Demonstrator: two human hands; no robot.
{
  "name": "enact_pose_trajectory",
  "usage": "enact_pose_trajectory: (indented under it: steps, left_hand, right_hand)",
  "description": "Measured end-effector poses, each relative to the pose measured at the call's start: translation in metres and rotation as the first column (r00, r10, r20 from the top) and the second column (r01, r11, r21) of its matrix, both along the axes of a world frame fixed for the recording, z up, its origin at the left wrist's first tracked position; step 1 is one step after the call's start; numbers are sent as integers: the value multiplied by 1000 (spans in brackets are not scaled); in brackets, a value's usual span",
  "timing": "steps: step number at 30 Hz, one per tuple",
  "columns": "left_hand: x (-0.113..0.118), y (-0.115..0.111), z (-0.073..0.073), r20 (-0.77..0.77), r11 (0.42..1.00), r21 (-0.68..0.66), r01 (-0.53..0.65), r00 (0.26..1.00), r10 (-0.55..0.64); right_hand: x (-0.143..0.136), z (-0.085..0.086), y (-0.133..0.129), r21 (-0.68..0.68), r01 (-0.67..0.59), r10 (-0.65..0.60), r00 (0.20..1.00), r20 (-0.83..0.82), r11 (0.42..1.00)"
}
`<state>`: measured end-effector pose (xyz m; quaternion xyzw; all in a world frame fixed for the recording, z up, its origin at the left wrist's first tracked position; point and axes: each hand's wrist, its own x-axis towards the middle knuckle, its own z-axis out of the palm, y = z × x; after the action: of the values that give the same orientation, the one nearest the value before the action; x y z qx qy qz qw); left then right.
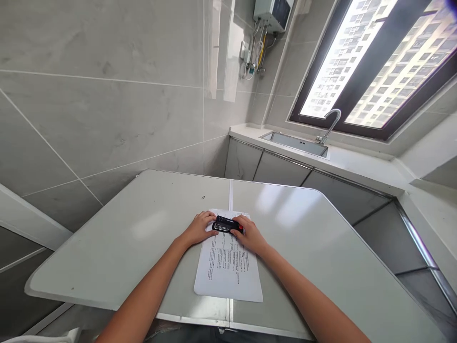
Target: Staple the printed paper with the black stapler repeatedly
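Note:
A black stapler (pixel 227 224) with a red spot at its right end lies sideways over the top part of a printed sheet of paper (pixel 228 281). Its upper arm looks swung apart from the base, and a shiny metal strip shows between them. My left hand (pixel 198 229) grips the stapler's left end between thumb and fingers. Around the right end, by the red spot, my right hand (pixel 251 234) has its thumb and fingers closed. The paper lies flat below, its top edge partly covered by the stapler and hands.
A pale folding table (pixel 171 200) with a metal seam down its middle carries the paper. Small bits of metal (pixel 203 196) lie beyond my left hand. Behind stand a counter with a sink (pixel 296 142), a faucet (pixel 330 126) and a window; a tiled wall is at the left.

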<state>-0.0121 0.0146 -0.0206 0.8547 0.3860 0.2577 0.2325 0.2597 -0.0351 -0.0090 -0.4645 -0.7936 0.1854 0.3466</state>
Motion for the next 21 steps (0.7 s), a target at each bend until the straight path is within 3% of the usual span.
enact_pose_trajectory:
  steps: [6, 14, 21]
  left_hand:
    - [-2, 1, -4, 89, 1000, -15, 17, 996, -16]
    - [-4, 1, -4, 173, 996, -92, -15, 985, 31]
    - [-3, 2, -6, 200, 987, -161, -18, 979, 51]
  right_hand:
    - [-1, -13, 4, 15, 102, -99, 986, -137, 995]
    - [14, -3, 5, 133, 93, -50, 955, -292, 987]
    - [15, 0, 8, 68, 148, -118, 939, -324, 987]
